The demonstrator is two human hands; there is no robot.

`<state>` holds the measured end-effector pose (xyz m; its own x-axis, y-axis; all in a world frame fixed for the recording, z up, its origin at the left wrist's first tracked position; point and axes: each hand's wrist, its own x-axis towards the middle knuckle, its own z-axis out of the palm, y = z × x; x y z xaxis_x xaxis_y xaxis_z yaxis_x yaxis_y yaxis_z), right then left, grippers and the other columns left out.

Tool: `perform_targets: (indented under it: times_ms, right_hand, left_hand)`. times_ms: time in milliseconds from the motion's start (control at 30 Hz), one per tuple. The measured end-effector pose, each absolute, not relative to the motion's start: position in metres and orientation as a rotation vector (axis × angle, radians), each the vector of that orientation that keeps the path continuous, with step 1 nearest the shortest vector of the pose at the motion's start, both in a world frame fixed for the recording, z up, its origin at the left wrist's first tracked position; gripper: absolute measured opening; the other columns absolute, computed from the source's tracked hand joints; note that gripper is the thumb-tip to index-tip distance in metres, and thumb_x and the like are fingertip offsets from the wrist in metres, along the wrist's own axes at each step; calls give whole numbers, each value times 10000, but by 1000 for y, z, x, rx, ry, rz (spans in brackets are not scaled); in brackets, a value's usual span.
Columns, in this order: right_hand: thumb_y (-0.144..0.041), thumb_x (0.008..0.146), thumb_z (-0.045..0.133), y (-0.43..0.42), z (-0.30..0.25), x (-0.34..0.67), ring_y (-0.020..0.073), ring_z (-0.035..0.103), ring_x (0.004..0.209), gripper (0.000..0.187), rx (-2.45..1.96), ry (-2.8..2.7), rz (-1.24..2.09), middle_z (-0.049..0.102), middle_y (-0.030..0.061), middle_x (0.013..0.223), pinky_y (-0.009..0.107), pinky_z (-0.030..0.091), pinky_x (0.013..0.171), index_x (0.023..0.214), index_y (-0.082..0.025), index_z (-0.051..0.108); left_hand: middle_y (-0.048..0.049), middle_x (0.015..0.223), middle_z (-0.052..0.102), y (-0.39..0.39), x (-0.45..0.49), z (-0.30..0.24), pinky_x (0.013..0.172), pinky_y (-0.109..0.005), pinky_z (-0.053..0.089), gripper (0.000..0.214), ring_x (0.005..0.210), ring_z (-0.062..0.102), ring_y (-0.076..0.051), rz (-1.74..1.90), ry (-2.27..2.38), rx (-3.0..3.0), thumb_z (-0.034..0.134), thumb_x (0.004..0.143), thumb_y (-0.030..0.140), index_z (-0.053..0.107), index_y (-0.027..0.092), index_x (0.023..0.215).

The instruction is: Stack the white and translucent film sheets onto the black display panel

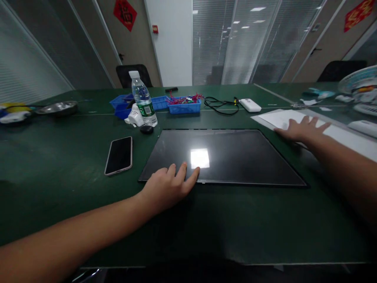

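Observation:
A large black glossy panel (229, 153) lies flat on the green table (59, 165), reflecting a ceiling light. My left hand (169, 186) rests at its near edge, fingers stretched out flat and touching the panel. My right hand (302, 129) lies open and flat on a white sheet of paper (341, 135) just right of the panel's far right corner. Neither hand holds anything.
A black phone (119, 155) lies left of the panel. Behind it stand a water bottle (143, 100), a white gadget (134, 116), a small black cap (146, 129) and blue trays (184, 105) with red parts. A black cable (219, 105) and white box (250, 105) lie further back.

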<state>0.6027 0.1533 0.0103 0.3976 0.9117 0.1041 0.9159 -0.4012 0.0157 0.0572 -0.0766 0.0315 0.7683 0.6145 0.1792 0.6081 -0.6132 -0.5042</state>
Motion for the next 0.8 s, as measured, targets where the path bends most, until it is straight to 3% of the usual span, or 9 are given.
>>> perform_targets:
  times_ms: [67, 100, 200, 300, 400, 533, 800]
  right_hand:
    - [-985, 954, 244, 150, 4, 584, 580, -4, 1700, 1212, -2597, -1611, -124, 62, 364, 1839, 849, 34, 1244, 1746, -89, 440]
    - [-1003, 939, 223, 149, 1, 580, 581, 40, 1698, 1241, -2595, -1584, -104, 83, 376, 1832, 836, 89, 1249, 1744, -83, 441]
    - [-1055, 884, 254, 146, 1, 579, 589, 367, 1591, 1290, -2626, -1551, 9, 370, 400, 1728, 773, 341, 1189, 1721, -97, 474]
    - [-1023, 912, 298, 141, 8, 579, 560, 566, 1427, 1214, -2668, -1578, -17, 570, 374, 1582, 703, 460, 1107, 1677, -110, 532]
    - [-904, 1017, 306, 134, 15, 568, 518, 608, 1386, 1037, -2665, -1672, -170, 615, 368, 1529, 640, 504, 1044, 1591, -104, 632]
    - [-682, 1142, 297, 126, 22, 558, 466, 667, 1316, 819, -2585, -1906, -333, 684, 367, 1410, 545, 525, 967, 1443, -72, 753]
    - [-218, 1102, 451, 117, 26, 547, 417, 705, 1238, 464, -2551, -2003, -476, 710, 348, 1354, 483, 519, 894, 1391, -57, 777]
  left_hand:
    - [-162, 1248, 842, -58, 49, 34, 658, -370, 652, 397, 884, 831, -283, -64, -838, -2554, 623, 1110, 447, 769, 238, 1414]
    - [-156, 1250, 841, -49, 45, 35, 741, -400, 667, 449, 956, 826, -293, -118, -854, -2625, 635, 1096, 544, 785, 227, 1378]
    - [-140, 1543, 716, -27, 32, 33, 1153, -550, 575, 571, 1421, 679, -354, -244, -848, -2884, 707, 1044, 605, 716, 262, 1499]
    - [-108, 1760, 505, -16, 24, 28, 1331, -677, 355, 657, 1645, 450, -370, -256, -1009, -3052, 727, 1032, 598, 604, 333, 1620]
    - [-90, 1798, 441, -15, 21, 26, 1330, -794, 241, 583, 1700, 337, -393, -222, -1157, -3119, 692, 1069, 538, 600, 366, 1619]
    - [-101, 1766, 486, -18, 25, 28, 1311, -807, 269, 524, 1685, 365, -398, -236, -1255, -3094, 680, 1083, 493, 641, 339, 1583]
    - [-117, 1735, 530, -23, 30, 27, 1309, -750, 352, 550, 1653, 427, -398, -274, -1378, -2966, 596, 1103, 586, 675, 293, 1562]
